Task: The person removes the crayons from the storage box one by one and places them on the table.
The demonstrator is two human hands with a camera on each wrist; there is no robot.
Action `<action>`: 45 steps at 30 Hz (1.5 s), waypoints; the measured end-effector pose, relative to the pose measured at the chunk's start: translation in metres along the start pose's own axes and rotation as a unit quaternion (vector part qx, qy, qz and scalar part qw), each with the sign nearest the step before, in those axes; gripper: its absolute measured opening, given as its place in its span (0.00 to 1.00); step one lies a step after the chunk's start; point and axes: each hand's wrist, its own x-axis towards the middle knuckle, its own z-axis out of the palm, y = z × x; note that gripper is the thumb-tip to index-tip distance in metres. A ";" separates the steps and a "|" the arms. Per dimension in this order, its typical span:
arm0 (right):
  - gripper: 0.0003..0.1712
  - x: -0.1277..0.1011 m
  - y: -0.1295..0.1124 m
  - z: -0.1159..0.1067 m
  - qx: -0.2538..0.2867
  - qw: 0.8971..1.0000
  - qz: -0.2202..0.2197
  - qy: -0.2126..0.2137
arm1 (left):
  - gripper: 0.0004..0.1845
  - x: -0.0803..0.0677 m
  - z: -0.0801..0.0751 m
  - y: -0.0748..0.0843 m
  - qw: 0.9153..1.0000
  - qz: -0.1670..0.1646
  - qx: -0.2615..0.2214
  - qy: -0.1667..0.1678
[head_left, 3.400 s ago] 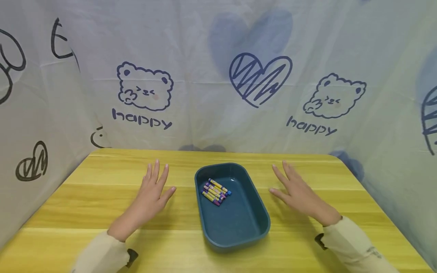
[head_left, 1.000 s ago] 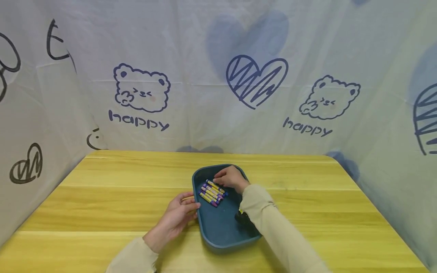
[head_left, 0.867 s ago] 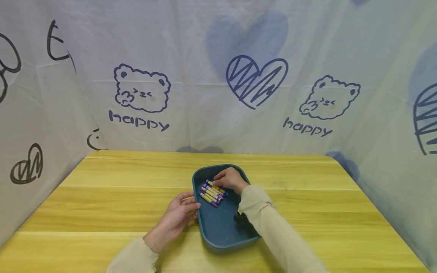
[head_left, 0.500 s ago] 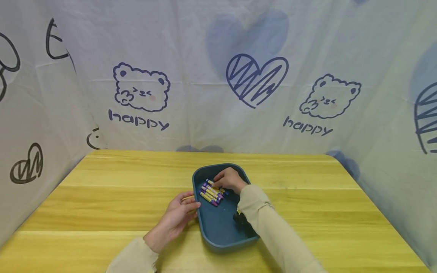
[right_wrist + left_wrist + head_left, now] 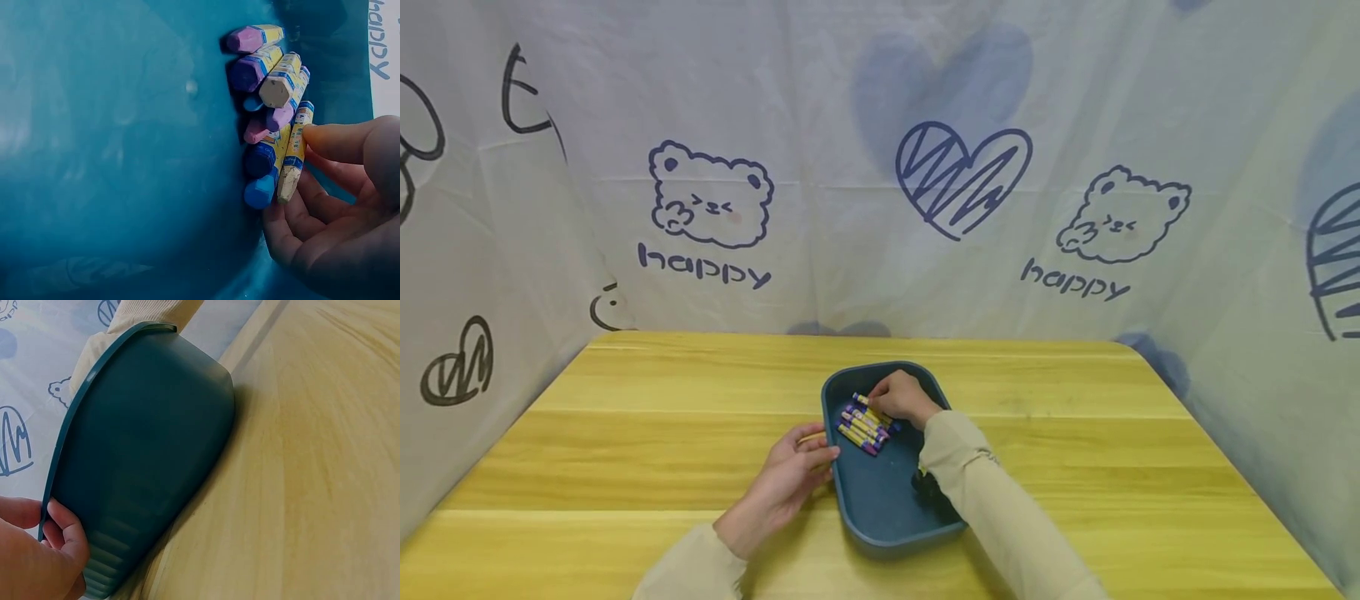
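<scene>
A dark teal tray (image 5: 887, 508) sits mid-table with several paper-wrapped crayons (image 5: 863, 422) bunched in its far left corner. My right hand (image 5: 901, 397) reaches into the tray. In the right wrist view its thumb and curled fingers (image 5: 325, 206) pinch the outermost tan-tipped crayon (image 5: 292, 159), which still lies against the other crayons (image 5: 265, 81). My left hand (image 5: 796, 468) grips the tray's left rim. The left wrist view shows its thumb and fingers (image 5: 65, 534) clamped on the rim of the tray (image 5: 144, 450).
The yellow wooden table (image 5: 625, 450) is fenced by a printed white cloth (image 5: 880, 167) at the back and both sides. My right sleeve (image 5: 992, 508) crosses the tray's near right corner.
3.4 s ago both hands lay flat on the table beside the tray. Now the left holds the rim and the right is on the crayons. Over the last second, barely any motion.
</scene>
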 end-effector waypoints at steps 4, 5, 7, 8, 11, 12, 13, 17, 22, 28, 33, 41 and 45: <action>0.08 0.000 0.000 0.002 -0.005 1.000 -0.001 -0.002 | 0.27 -0.001 -0.001 -0.001 1.000 0.000 -0.001 0.001; 0.08 0.000 0.000 0.002 -0.005 1.000 -0.001 -0.002 | 0.27 -0.001 -0.001 -0.002 1.000 -0.001 0.000 0.002; 0.08 -0.001 0.000 0.001 -0.006 1.000 -0.001 -0.003 | 0.27 -0.002 -0.002 -0.002 1.000 -0.002 0.000 0.002; 0.09 -0.001 0.000 0.000 -0.005 1.000 -0.003 -0.003 | 0.27 -0.001 -0.002 -0.002 1.000 -0.002 0.000 0.001; 0.09 -0.001 -0.001 -0.004 0.015 1.000 0.001 -0.007 | 0.27 -0.001 -0.002 -0.002 1.000 -0.001 0.001 0.000; 0.09 -0.001 -0.001 -0.006 0.024 1.000 0.003 -0.010 | 0.27 0.000 -0.002 -0.002 1.000 0.000 0.001 0.000; 0.09 0.000 -0.001 -0.008 0.033 0.999 0.004 -0.014 | 0.26 0.000 -0.002 -0.002 1.000 0.000 0.002 0.000; 0.09 -0.001 -0.001 -0.015 0.058 0.998 0.009 -0.028 | 0.26 0.001 -0.002 -0.002 1.000 -0.002 0.004 0.002; 0.10 -0.001 -0.005 -0.025 0.089 0.996 0.007 -0.023 | 0.26 0.002 -0.001 -0.001 1.000 -0.003 0.005 0.003; 0.10 -0.002 -0.013 -0.040 0.113 0.994 0.010 -0.005 | 0.26 0.002 -0.001 -0.001 1.000 -0.003 0.000 0.001; 0.11 -0.004 -0.017 -0.053 0.117 0.993 0.000 0.005 | 0.26 0.002 -0.001 -0.002 1.000 -0.001 -0.001 0.004; 0.14 -0.007 -0.016 -0.074 0.137 0.990 0.011 0.036 | 0.26 0.001 -0.001 -0.001 1.000 0.003 -0.003 0.002; 0.15 -0.008 -0.010 -0.083 0.149 0.988 -0.003 0.050 | 0.26 0.002 -0.001 -0.001 1.000 0.003 -0.005 0.004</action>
